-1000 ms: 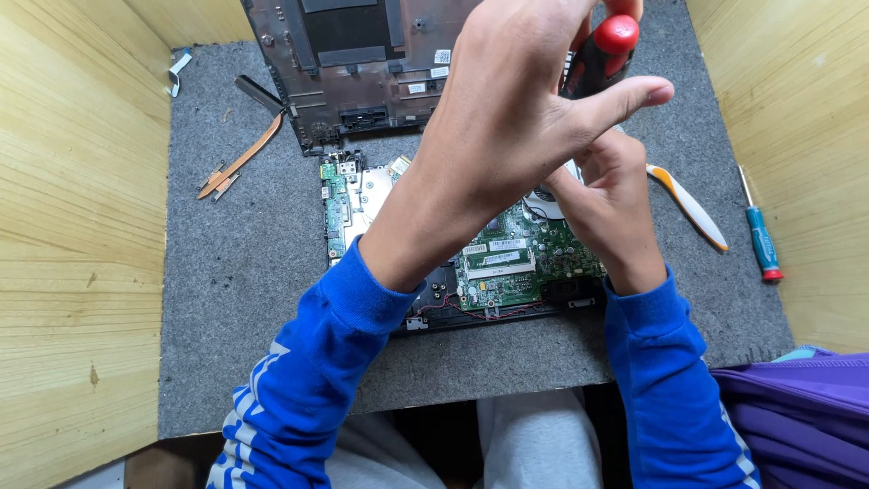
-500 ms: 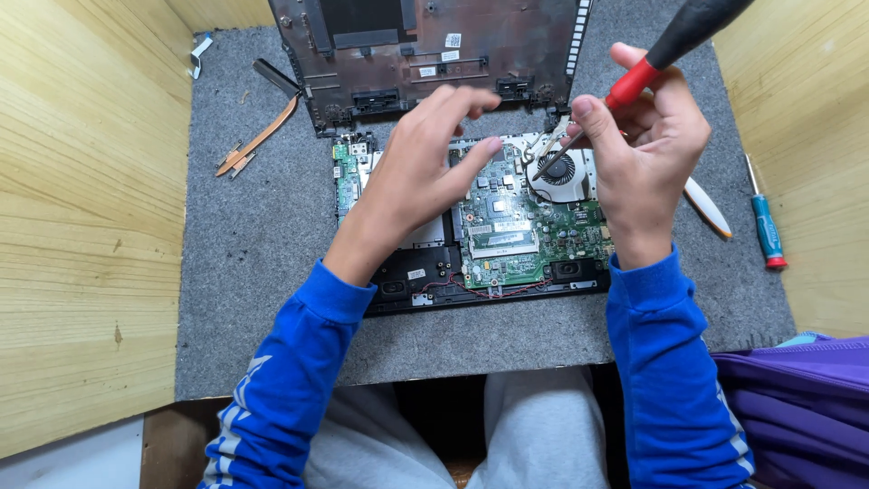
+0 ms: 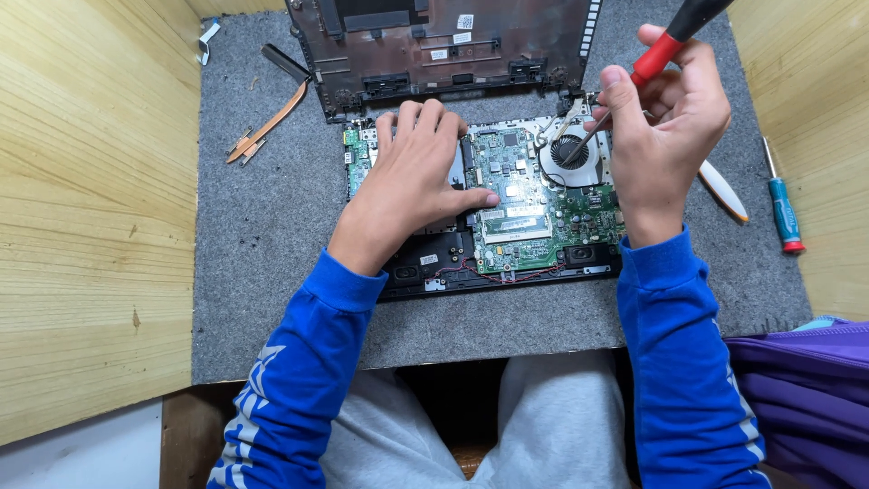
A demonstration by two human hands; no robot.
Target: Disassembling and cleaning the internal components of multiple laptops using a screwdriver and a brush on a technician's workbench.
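Opened laptop base [image 3: 507, 204] on grey felt mat [image 3: 272, 226], circuit board exposed. Left hand [image 3: 412, 181] flat on it, fingers spread open. Right hand [image 3: 665, 136] closed around red-handled screwdriver [image 3: 634, 77], tip at fan [image 3: 570, 151].

Matt grey felt mat [image 3: 272, 226], pale grainy wood walls [image 3: 90, 181], glossy plastic screwdriver handle [image 3: 665, 41].

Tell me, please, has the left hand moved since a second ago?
Yes. The left hand has come down from mid-air onto the opened laptop, resting flat left of the fan.
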